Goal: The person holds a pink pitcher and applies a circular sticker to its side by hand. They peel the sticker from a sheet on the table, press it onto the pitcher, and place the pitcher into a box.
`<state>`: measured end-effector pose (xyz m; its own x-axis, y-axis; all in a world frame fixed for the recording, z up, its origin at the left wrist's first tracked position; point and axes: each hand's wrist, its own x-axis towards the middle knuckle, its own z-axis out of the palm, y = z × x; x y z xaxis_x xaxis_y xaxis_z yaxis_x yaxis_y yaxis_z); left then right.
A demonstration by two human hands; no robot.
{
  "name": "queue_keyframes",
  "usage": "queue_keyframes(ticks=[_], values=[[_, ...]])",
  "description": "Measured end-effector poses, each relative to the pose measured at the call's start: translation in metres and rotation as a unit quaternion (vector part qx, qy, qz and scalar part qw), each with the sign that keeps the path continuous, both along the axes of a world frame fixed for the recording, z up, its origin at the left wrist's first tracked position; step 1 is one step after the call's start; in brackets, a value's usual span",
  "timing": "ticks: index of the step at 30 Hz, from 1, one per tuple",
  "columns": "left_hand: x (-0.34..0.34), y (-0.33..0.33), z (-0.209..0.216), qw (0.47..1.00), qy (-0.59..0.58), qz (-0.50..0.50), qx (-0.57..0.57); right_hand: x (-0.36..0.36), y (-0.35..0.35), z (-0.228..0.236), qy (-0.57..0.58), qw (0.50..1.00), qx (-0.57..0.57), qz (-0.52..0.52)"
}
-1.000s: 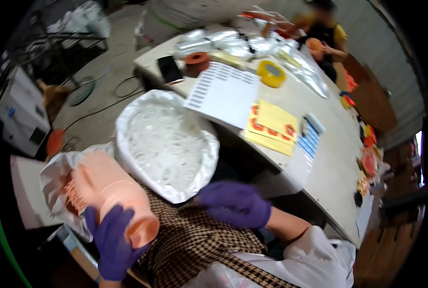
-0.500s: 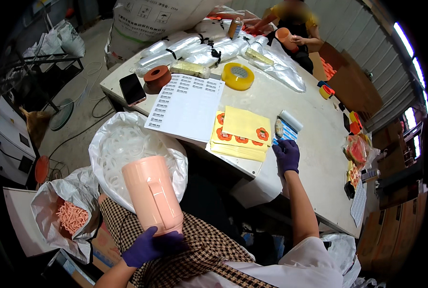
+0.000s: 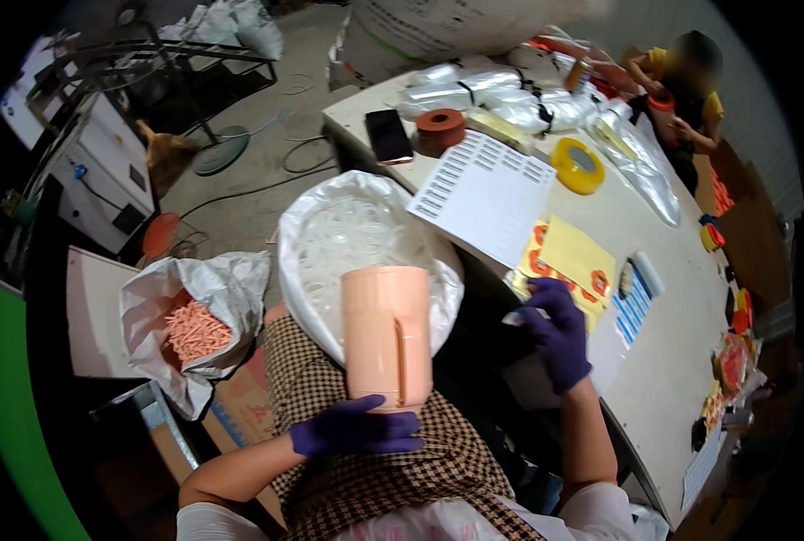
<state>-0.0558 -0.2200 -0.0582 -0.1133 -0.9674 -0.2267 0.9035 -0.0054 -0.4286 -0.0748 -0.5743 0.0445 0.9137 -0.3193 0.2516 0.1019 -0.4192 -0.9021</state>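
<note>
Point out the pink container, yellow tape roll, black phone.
Pink container [image 3: 371, 335]: head view, middle of body.
Yellow tape roll [image 3: 565, 169]: head view, ring's left side.
Black phone [image 3: 388, 136]: head view, screen middle.

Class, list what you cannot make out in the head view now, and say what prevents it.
- Base end of the peach container: hidden by the left hand.
- Small pale thing at the fingertips of the right hand: too small and blurred to identify.
- Some of the clear rings: hidden behind the container.
- Top of the large white sack: cut off by the upper edge.
</note>
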Motion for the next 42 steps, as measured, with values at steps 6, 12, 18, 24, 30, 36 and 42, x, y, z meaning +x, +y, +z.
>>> queue_keyframes(ticks=[6, 12, 18, 24, 30, 36, 42], values=[[-0.001, 0.001, -0.004, 0.998, -0.041, 0.010, 0.052, 0.097, 0.075, -0.014, 0.093, 0.981, 0.015, 0.167], [-0.014, 0.013, -0.042, 0.963, 0.262, 0.047, 0.038, 0.114, 0.093, -0.012, 0.143, 0.970, -0.026, 0.195], [-0.007, 0.015, -0.039, 0.899, 0.435, 0.042, 0.004, 0.121, 0.094, -0.029, 0.036, 0.966, -0.156, 0.205], [0.007, 0.012, -0.006, 0.838, 0.541, -0.034, 0.062, 0.136, 0.082, -0.043, 0.132, 0.964, -0.111, 0.201], [0.004, 0.108, 0.140, -0.087, 0.907, -0.167, -0.377, 0.119, 0.089, 0.039, 0.158, 0.946, 0.229, 0.168], [0.110, 0.061, 0.158, -0.330, 0.762, -0.422, -0.365, 0.003, 0.084, 0.002, 0.105, 0.957, 0.014, 0.270], [0.216, 0.005, 0.014, -0.409, 0.836, -0.211, -0.300, -0.023, 0.007, 0.020, 0.213, 0.971, 0.104, -0.010]])
